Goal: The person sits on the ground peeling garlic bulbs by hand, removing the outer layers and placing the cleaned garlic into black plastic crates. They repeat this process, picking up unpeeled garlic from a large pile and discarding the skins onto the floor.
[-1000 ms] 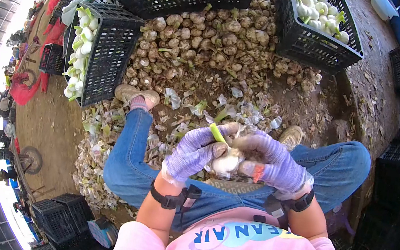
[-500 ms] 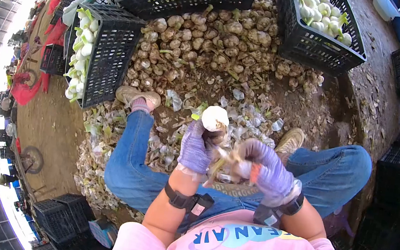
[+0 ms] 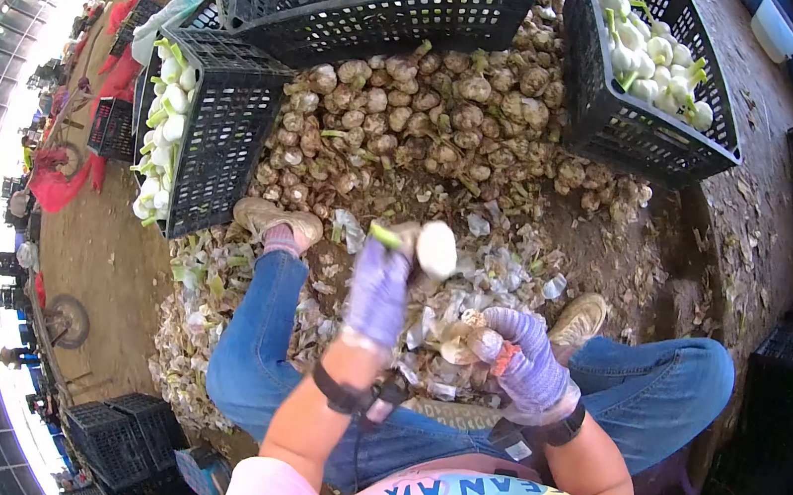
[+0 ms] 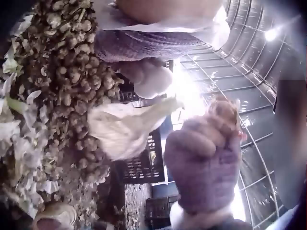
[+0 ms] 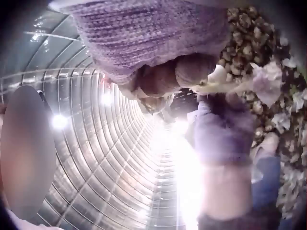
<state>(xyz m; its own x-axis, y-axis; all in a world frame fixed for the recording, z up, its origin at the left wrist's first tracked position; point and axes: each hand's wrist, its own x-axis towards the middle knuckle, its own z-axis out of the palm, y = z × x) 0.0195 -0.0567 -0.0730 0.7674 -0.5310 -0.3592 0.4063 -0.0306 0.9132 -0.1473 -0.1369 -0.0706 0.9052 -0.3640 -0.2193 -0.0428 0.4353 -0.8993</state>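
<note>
Raised over the scraps, my purple-gloved left hand [image 3: 379,285] grips a garlic plant, with its smooth white bulb [image 3: 436,250] past the fingers and a green stem [image 3: 385,236] on the other side. Lower and to the right, my gloved right hand [image 3: 531,370] pinches a pale brownish garlic piece [image 3: 460,344]; whether it is bulb or peeled skin, I cannot tell. The hands are apart. In the left wrist view, a loose papery skin [image 4: 120,129] appears between the white bulb [image 4: 153,82] and the right hand [image 4: 204,165].
Unpeeled garlic [image 3: 443,119] is heaped ahead. Black crates of white bulbs stand at left [image 3: 222,144], at the back [image 3: 385,31] and at right [image 3: 651,141]. Skin scraps [image 3: 504,267] cover the ground between two shoes. Stacked crates [image 3: 126,437] sit at lower left.
The hands were together around a bulb, then parted. The left hand turned the white bulb outward and moved slightly left; the right hand drew a little right and down. The head view shifted.
</note>
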